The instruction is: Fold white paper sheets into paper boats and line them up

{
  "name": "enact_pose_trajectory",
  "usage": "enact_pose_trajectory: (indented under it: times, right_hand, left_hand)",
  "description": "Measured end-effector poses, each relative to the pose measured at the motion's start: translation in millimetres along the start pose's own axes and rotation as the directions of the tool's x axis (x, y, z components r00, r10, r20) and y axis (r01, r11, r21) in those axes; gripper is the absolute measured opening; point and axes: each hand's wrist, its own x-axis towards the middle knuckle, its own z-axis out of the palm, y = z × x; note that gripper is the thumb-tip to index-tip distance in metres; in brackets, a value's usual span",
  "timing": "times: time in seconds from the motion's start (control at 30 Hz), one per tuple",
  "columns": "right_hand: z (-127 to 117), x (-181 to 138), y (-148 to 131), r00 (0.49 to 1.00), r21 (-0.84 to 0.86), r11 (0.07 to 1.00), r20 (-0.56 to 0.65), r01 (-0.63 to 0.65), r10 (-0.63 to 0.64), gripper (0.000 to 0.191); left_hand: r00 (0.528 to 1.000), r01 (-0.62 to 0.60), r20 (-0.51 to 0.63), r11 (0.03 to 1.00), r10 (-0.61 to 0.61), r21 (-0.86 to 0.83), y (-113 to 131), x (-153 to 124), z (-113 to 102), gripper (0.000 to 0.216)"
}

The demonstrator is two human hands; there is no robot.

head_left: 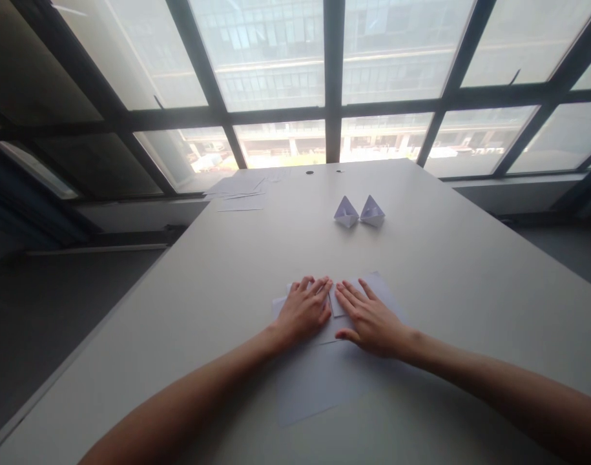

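Both palms face down on a folded piece of white paper [340, 307], which lies on top of larger white sheets [319, 381]. My left hand [307, 307] presses on its left part, fingers slightly bent and pointing forward. On the right part rests my right hand [370, 320], fingers stretched out flat and the thumb apart. A narrow dark line runs between the two hands along the paper. Much of the folded paper is hidden under the fingers. Neither hand grips anything.
Two folded white paper shapes with pointed tops, a left one [346, 212] and a right one [372, 211], stand farther back on the white table [203, 310]. Loose paper sheets [239, 194] lie at the far left. Beyond the table's far edge are large framed windows [261, 58].
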Motion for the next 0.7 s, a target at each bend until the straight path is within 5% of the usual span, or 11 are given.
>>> enact_pose_trajectory:
  times: [0.27, 0.37, 0.53, 0.7]
  right_hand:
    - [-11, -81, 12, 0.999, -0.099, 0.995, 0.039, 0.025, -0.021, 0.093]
    - [-22, -89, 12, 0.999, -0.098, 0.995, 0.033, -0.032, 0.036, 0.084]
    - [-33, -41, 2, 0.999, -0.011, 0.999, -0.010, -0.044, 0.044, 0.063]
    - [-17, 16, -2, 0.993, 0.124, 0.992, -0.117, 0.002, 0.013, 0.039]
  left_hand:
    - [1.000, -0.014, -0.028, 1.000, 0.014, -0.016, -1, -1, 2, 0.048]
    - [0.999, -0.015, -0.033, 0.999, 0.014, -0.030, -2, -2, 5, 0.048]
    - [0.999, -0.007, -0.035, 0.999, 0.005, -0.047, -3, -2, 8, 0.050]
    - [0.999, 0.003, -0.034, 0.998, -0.005, -0.071, -4, -4, 10, 0.048]
